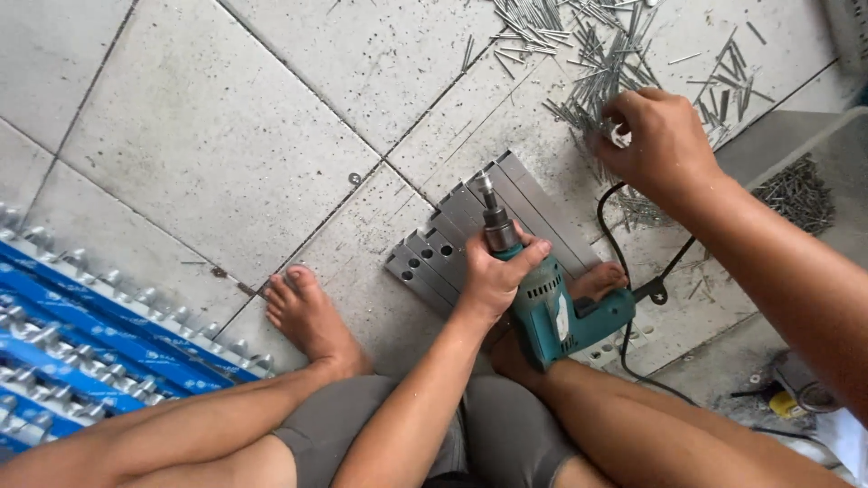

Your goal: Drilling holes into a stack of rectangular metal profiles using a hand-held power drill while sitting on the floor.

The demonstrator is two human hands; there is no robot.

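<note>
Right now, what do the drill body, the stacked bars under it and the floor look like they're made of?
Drill: teal body looks like moulded plastic, smooth and slightly glossy; its chuck looks like bare steel. Stacked bars: dull grey, straight-edged with punched round holes, probably aluminium or steel. Floor: pale speckled tiles with dark joints, likely ceramic or stone. Left hand holds the drill; right hand reaches into loose screws.

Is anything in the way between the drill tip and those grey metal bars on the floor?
Nothing visible. The left hand holds the teal drill with its tip right over the metal bars. The right hand is off to the side, at the screw pile.
</note>
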